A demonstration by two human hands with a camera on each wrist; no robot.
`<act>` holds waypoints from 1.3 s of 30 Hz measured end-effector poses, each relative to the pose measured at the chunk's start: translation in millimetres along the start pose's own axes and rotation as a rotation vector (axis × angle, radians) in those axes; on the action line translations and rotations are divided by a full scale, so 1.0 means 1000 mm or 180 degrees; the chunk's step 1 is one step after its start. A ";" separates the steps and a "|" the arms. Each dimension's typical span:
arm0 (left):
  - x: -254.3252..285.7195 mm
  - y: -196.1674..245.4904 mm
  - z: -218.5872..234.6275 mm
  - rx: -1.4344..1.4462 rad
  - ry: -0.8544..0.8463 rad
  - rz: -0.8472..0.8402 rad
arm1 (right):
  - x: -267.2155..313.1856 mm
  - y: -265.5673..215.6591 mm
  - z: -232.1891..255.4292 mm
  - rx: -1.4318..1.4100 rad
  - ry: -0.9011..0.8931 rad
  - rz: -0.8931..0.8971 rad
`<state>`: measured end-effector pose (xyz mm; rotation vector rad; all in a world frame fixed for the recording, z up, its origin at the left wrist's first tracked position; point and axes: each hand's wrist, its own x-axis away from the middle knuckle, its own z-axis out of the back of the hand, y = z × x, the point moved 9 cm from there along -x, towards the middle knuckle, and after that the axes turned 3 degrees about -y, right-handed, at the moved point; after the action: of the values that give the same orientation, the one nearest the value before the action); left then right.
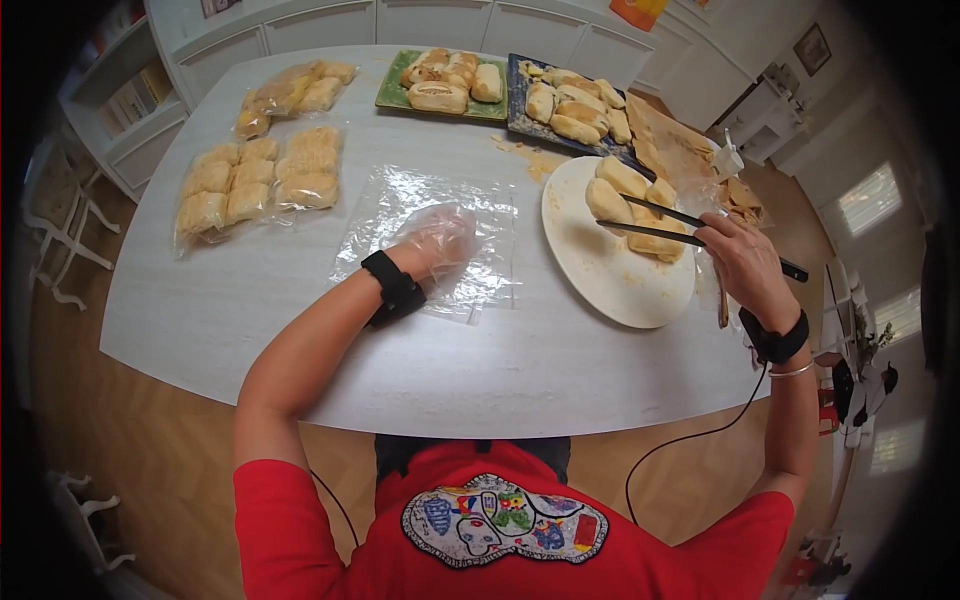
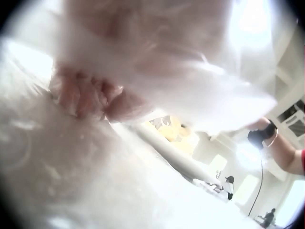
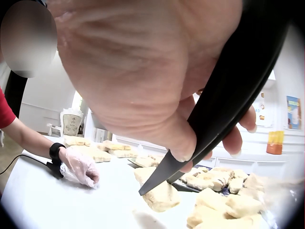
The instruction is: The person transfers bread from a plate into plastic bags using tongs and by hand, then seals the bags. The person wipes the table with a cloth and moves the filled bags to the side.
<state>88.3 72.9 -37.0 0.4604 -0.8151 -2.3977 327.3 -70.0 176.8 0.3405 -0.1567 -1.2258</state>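
Note:
My right hand (image 1: 745, 262) grips black tongs (image 1: 665, 235) over the right side of the white plate (image 1: 590, 275). In the right wrist view, the tongs' tips lie around one pale bread piece (image 3: 161, 196); several more (image 1: 655, 240) are beside it. Clear plastic covers my left hand (image 1: 440, 238), which is over a flat clear bag (image 1: 490, 270) left of the plate. Its fingers (image 2: 81, 98) are curled and pinch the thin plastic, partly hidden by glare and film. The right wrist view shows this covered hand (image 3: 82, 167) low at the table.
Bagged bread (image 1: 250, 185) lies at the left, with another bag (image 1: 290, 90) behind. A green tray (image 1: 395, 97) and a dark blue tray (image 1: 517, 120) hold bread at the back. Brown paper (image 1: 665, 130) and a white cup (image 1: 728, 160) are at the back right. Crumbs dot the table.

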 end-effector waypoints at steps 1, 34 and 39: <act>0.002 0.008 0.009 -0.0319 -0.0032 0.0240 | 0.000 0.001 0.000 -0.0017 0.0018 0.0025; 0.021 0.007 0.046 0.0294 0.0724 0.0545 | -0.076 -0.113 0.021 0.0608 0.0263 0.1120; 0.022 0.030 0.055 -0.0305 0.1005 -0.0123 | -0.102 -0.153 0.008 0.0715 0.0314 0.1380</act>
<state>56.7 64.7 21.1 0.7967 -0.5530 -2.3050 154.2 -21.2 139.5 0.5311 -0.2691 -0.7619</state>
